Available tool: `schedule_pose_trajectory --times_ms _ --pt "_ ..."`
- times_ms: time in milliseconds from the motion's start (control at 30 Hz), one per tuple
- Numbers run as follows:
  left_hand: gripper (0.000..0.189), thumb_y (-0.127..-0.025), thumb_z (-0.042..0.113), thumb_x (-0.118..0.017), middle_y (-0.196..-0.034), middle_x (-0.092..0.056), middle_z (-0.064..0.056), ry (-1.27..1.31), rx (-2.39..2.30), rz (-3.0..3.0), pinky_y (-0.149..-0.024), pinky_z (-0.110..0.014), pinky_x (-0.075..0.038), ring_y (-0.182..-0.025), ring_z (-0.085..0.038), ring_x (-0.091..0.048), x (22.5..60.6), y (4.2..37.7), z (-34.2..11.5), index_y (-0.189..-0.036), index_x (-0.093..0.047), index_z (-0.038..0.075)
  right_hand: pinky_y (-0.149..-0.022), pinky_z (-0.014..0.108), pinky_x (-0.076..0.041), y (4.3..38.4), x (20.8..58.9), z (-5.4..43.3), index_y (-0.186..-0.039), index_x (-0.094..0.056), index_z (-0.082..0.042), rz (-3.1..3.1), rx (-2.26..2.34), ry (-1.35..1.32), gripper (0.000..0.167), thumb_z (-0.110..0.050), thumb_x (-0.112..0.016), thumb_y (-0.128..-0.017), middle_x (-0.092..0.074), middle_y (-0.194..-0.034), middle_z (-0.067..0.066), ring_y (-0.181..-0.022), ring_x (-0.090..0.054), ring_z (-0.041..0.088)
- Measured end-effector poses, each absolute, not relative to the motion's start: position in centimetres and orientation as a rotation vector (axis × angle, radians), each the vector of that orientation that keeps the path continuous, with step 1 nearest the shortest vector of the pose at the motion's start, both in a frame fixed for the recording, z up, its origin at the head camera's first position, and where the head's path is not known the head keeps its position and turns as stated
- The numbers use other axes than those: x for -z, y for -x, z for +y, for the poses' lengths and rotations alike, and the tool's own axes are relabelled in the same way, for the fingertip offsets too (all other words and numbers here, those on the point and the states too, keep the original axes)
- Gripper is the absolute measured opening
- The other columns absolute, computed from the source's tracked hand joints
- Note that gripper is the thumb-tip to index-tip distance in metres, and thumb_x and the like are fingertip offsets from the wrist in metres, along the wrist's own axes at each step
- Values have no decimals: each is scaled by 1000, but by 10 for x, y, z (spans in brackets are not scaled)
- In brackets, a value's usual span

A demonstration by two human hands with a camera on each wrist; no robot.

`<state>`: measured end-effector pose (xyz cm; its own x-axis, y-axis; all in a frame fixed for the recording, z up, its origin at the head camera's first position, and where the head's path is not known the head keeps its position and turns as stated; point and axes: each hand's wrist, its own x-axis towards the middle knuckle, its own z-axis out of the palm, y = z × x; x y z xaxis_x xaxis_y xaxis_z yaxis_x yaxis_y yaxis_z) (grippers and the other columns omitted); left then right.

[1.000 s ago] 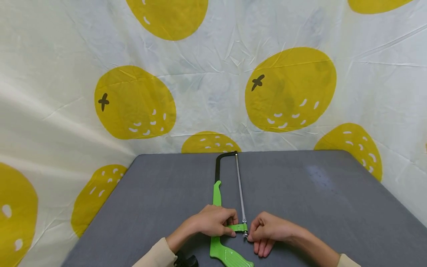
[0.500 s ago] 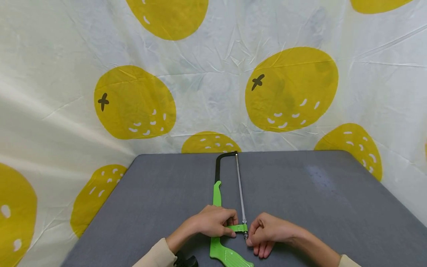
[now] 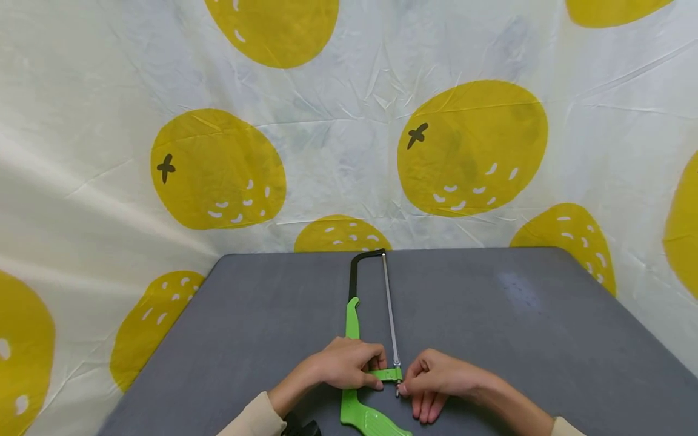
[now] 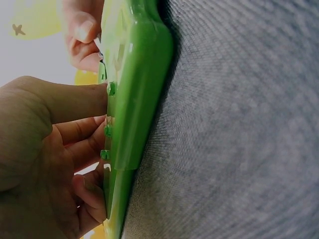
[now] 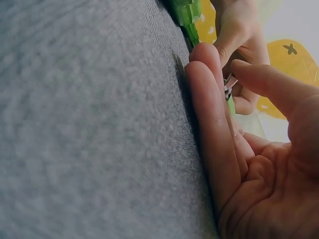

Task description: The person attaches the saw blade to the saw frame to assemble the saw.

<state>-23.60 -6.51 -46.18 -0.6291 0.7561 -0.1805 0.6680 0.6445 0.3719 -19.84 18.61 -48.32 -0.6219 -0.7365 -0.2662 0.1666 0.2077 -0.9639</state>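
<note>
A hacksaw lies flat on the table, its black front bow [image 3: 355, 275] pointing away and its green handle [image 3: 376, 421] toward me. The thin silver blade [image 3: 389, 309] runs along its right side. My left hand [image 3: 351, 363] lies over the green frame [image 4: 142, 89], thumb and fingers gripping it by the short green crosspiece [image 3: 387, 375]. At the blade's near end, my right hand [image 3: 444, 376] pinches a small metal wing nut [image 5: 228, 85] between thumb and forefinger. Its other fingers [image 5: 214, 114] lie low along the tabletop, as the right wrist view shows.
The grey table [image 3: 272, 315] reaches back to a white cloth [image 3: 338, 157] printed with yellow fruit, which hangs behind and at both sides. A black object [image 3: 302, 427] shows partly beneath the left sleeve at the front edge.
The right thumb and fingertips have shifted slightly around the wing nut, which now stands at a different angle. The left hand and the hacksaw stay in place; the head view moved a little.
</note>
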Motion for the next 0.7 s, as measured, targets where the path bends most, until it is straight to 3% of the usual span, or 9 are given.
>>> schedule_pose_trajectory --times_ms 133,400,700 --pt "16 -94 44 -74 -83 -60 23 -1134 -389 2551 -66 -18 -42 -69 7 -54 462 236 -65 -100 -63 34 -53 22 -56 201 484 187 -101 -72 11 1700 1516 554 26 -14 -64 -98 -72 -68 0 -58 -70 4" --pt "16 -94 44 -74 -83 -60 23 -1140 -394 2549 -66 -18 -42 -68 7 -54 462 237 -63 -101 -63 34 -54 24 -58 201 484 190 -97 -71 4 1687 1511 543 15 -9 -63 -95 -73 -70 1 -61 -71 5" --pt "17 -93 44 -75 -82 -60 23 -1158 -385 2562 -66 -18 -42 -68 8 -53 463 237 -62 -100 -64 34 -55 25 -58 201 486 192 -98 -69 6 1673 1540 543 15 -6 -60 -94 -72 -70 3 -62 -72 7"
